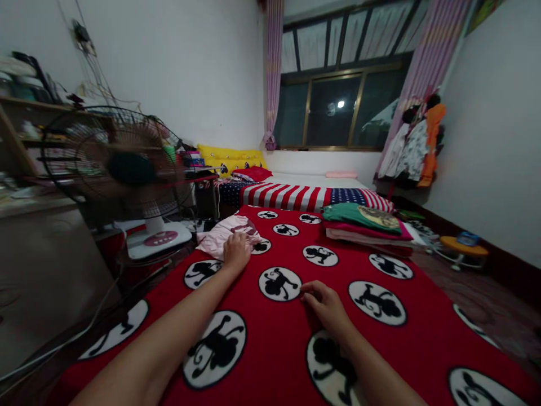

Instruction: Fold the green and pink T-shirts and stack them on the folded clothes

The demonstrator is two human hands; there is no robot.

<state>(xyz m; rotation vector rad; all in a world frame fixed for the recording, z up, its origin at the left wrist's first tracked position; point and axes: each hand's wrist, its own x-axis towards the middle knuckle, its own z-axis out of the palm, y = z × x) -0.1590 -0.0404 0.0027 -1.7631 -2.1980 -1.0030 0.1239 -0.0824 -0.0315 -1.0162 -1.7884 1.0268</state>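
My left hand [236, 251] reaches forward and closes on the near edge of a crumpled pink garment [226, 231] that lies at the left side of the bed. My right hand [323, 304] rests on the red blanket [338, 282] with white circles of black monkeys, its fingers curled and pressed together against the cloth; I cannot make out anything in them. A stack of folded clothes [366, 223], green on top of pink, sits on the bed to the right, beyond my right hand.
A standing fan [127, 169] spins close to the bed's left side, with shelves behind it. A striped flag-pattern cover [296, 196] and yellow pillows [228, 155] lie farther back. Clothes hang at the right wall [416, 144]; a small stool [462, 248] stands on the floor.
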